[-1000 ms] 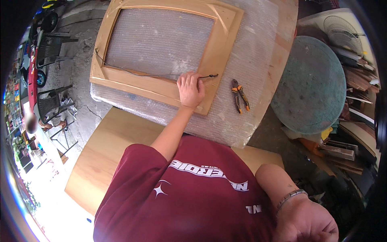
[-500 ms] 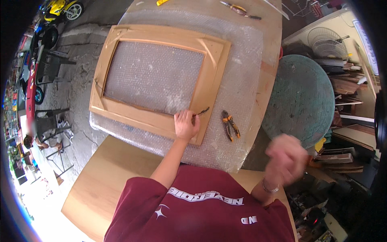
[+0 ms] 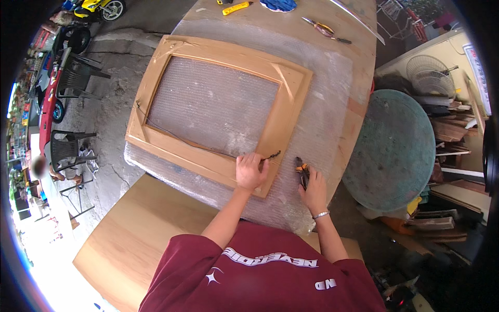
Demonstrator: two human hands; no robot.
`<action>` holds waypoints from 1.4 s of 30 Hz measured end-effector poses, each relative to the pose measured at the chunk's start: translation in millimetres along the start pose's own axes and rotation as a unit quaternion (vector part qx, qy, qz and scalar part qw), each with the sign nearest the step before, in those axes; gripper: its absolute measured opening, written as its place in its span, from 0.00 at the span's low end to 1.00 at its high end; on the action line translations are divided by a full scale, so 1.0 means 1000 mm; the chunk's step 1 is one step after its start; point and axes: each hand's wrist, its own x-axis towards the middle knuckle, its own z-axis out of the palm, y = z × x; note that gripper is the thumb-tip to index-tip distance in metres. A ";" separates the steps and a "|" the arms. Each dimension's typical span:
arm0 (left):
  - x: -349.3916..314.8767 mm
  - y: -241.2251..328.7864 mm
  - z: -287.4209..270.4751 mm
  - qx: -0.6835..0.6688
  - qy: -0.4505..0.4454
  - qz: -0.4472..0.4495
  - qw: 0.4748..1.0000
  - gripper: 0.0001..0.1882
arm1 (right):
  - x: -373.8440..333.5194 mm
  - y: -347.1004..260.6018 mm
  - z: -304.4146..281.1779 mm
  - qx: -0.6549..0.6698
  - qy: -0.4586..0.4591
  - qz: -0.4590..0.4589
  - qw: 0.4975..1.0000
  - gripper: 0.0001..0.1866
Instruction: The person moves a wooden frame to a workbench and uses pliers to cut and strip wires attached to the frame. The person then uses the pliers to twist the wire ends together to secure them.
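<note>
A light wooden frame (image 3: 208,58) with an open middle lies on bubble wrap. A thin dark wire (image 3: 182,139) runs along its near side, from the left side to a twisted end at the near right corner. My left hand (image 3: 252,171) rests on that corner, fingers curled closed on the wire just short of the twist. To the right of the frame, my right hand (image 3: 315,193) has its thumb and fingers around the handles of black and orange pliers (image 3: 300,165). The pliers' jaws point away from me on the bubble wrap.
Another pair of pliers (image 3: 318,26), a yellow cutter knife (image 3: 237,8) and a blue cloth (image 3: 278,4) lie at the table's far end. A round green tabletop (image 3: 392,151) stands at the right, near stacked wood scraps (image 3: 449,130). A plywood sheet (image 3: 135,229) sits below left.
My right hand has come in from the right and taken hold of the pliers' handles. My left hand stays on the wire at the frame's corner. The whole view has shifted slightly.
</note>
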 end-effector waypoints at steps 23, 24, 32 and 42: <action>0.007 -0.002 -0.002 0.009 -0.042 -0.065 0.997 0.10 | 0.524 0.010 -0.122 -0.034 0.217 -0.076 0.973 0.29; 0.011 0.003 0.002 -0.009 -0.041 -0.057 0.997 0.09 | 0.566 0.054 -0.134 -0.059 0.265 -0.134 0.953 0.32; 0.004 -0.003 0.000 -0.020 -0.036 -0.089 0.995 0.05 | 0.692 0.097 -0.128 -0.161 0.169 -0.135 0.963 0.28; 0.004 -0.007 0.001 -0.036 -0.024 -0.066 0.997 0.04 | 0.544 0.021 -0.189 0.051 0.027 -0.157 0.986 0.26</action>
